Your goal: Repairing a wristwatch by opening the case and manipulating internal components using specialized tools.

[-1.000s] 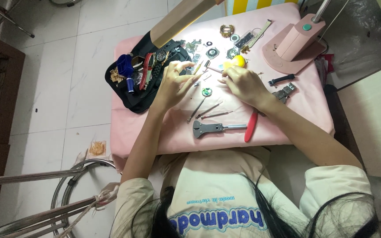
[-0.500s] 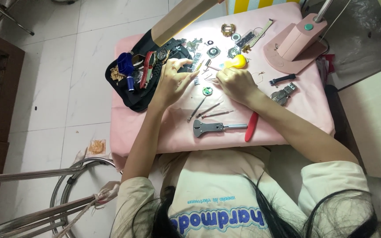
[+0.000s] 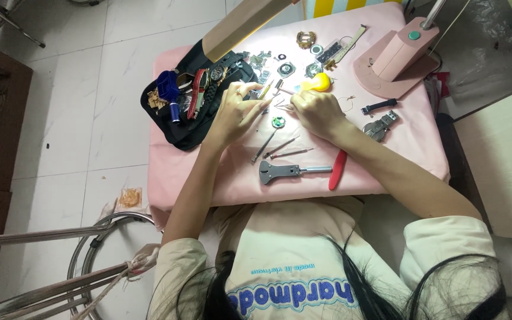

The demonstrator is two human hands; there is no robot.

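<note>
A person sits at a small pink table (image 3: pixel 197 172). The left hand (image 3: pixel 235 112) and the right hand (image 3: pixel 317 111) are close together, pinching thin little tools. A tiny green round piece (image 3: pixel 278 122) lies between them. A black pouch (image 3: pixel 188 127) lies beside the left hand. A pink lamp (image 3: pixel 393 58) stands at the far corner.

Pink tablecloth (image 3: pixel 220 178); pink lamp base (image 3: pixel 393 59); black tool pouch (image 3: pixel 176 127); red-handled tool (image 3: pixel 337 170)

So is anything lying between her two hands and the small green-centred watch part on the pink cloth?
Nothing visible. The left hand and right hand sit either side of the small round watch part, with only bare pink cloth between; the thin tools lie nearer her.
</note>
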